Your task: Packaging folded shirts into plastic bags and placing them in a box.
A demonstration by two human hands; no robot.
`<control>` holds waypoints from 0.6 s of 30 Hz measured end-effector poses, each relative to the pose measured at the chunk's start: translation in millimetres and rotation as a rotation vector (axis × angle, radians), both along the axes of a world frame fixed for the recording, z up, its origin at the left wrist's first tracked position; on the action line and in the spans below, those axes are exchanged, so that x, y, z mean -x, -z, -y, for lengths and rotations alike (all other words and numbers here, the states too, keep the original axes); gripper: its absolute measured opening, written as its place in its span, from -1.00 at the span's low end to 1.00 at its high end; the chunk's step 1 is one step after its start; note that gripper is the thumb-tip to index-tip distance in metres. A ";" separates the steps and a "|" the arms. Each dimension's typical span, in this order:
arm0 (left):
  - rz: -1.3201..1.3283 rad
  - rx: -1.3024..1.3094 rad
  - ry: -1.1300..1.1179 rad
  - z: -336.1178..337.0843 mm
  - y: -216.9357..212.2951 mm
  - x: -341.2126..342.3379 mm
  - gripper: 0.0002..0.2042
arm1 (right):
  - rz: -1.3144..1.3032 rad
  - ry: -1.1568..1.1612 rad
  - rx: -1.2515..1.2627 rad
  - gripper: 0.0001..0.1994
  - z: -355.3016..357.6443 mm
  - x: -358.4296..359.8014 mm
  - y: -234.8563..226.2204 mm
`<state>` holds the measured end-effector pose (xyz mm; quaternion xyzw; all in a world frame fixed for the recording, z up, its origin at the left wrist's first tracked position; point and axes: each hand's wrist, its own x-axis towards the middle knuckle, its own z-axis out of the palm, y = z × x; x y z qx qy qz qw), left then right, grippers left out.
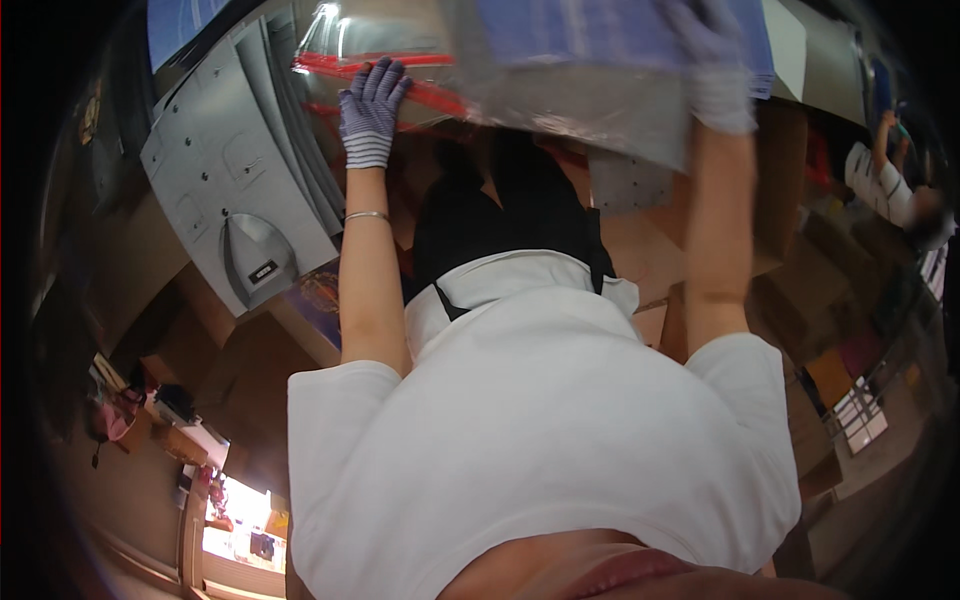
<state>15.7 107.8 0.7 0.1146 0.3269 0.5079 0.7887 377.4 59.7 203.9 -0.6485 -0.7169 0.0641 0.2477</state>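
My left hand (pixel 375 110), in a striped knit glove, lies with its fingers stretched out at the edge of a clear plastic bag (pixel 400 40) with a red border. My right hand (pixel 715 70), also gloved, is smeared by motion at the right edge of a grey plastic sheet or bag (pixel 620 115). Its fingers cannot be made out, nor whether they grip the sheet. Blue flat sheets (pixel 570 30) lie at the top, partly seen through or beside the grey plastic.
Left of my left hand is a stack of grey flat panels (pixel 200 150) with small holes and a curved flap. A similar grey panel (pixel 630 180) lies below the table edge. Cardboard boxes (pixel 780 190) stand on the right. Another person (pixel 890 190) is at the far right.
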 end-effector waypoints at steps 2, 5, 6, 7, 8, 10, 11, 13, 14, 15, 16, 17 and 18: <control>0.029 0.030 -0.001 -3.5 3.5 0.6 -0.45 | -0.086 0.092 0.230 -0.72 59.9 -25.3 -74.9; 0.013 0.026 0.040 -7.1 4.4 3.6 -0.46 | -0.468 0.298 0.525 -0.72 135.6 -71.8 -109.4; -0.017 0.026 0.057 -9.1 0.0 -2.4 -0.46 | -0.206 0.164 0.650 -0.73 147.5 -83.1 -106.4; -0.020 0.025 0.061 -9.5 2.3 -2.8 -0.46 | 0.054 0.017 0.765 -0.73 154.3 -88.8 -96.1; -0.024 0.047 0.056 -11.3 2.6 0.0 -0.46 | 0.210 -0.073 0.792 -0.74 157.6 -88.1 -73.1; -0.038 0.074 0.046 -11.0 5.9 12.2 -0.47 | 0.547 -0.215 0.995 -0.80 159.9 -77.3 -3.9; 0.022 0.046 0.050 -11.0 5.9 21.1 -0.49 | 0.785 -0.305 1.156 -0.82 159.0 -74.4 54.0; 0.047 0.003 0.003 -5.1 4.8 32.8 -0.51 | 0.872 -0.469 1.012 -0.82 167.8 -70.2 175.8; -0.353 -0.292 0.189 -1.4 4.1 32.2 -0.54 | 0.878 -0.506 1.023 -0.79 171.7 -61.7 239.0; -0.732 -0.579 0.405 -11.4 2.9 15.8 -0.56 | 0.812 -0.483 1.020 -0.75 205.3 -80.6 321.8; -0.987 -0.337 0.583 -5.9 -10.3 27.8 -0.63 | 0.886 -0.609 0.844 -0.72 190.5 -46.9 335.8; -1.149 -0.091 0.767 -12.0 -26.2 9.1 -0.69 | 0.899 -0.621 0.886 -0.70 196.1 -46.7 371.3; -1.316 -0.375 0.534 -7.5 -36.7 -24.7 -0.75 | 0.854 -0.445 1.164 -0.69 236.9 -89.5 430.5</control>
